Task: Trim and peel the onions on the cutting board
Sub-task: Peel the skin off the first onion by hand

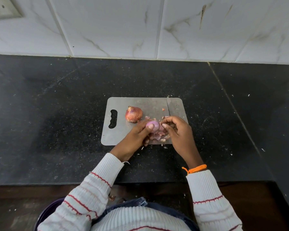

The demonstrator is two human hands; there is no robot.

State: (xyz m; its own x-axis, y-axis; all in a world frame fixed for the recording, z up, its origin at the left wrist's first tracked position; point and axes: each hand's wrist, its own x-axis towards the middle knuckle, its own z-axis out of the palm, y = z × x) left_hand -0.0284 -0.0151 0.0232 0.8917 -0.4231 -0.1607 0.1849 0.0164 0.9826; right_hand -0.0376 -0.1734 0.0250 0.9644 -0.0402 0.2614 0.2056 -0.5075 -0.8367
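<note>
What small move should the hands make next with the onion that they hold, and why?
Probably the right hand should pull the loose skin off the pale purple, mostly peeled onion that the left hand grips, and drop it on the grey metal cutting board. The brown unpeeled onion still waits.

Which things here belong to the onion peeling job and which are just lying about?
Part of the job:
- peeled onion, held in the left hand
- right hand, pulling skin
- unpeeled onion
- knife
- cutting board
- onion skins

Just lying about:
- wall socket
- purple bowl
</note>
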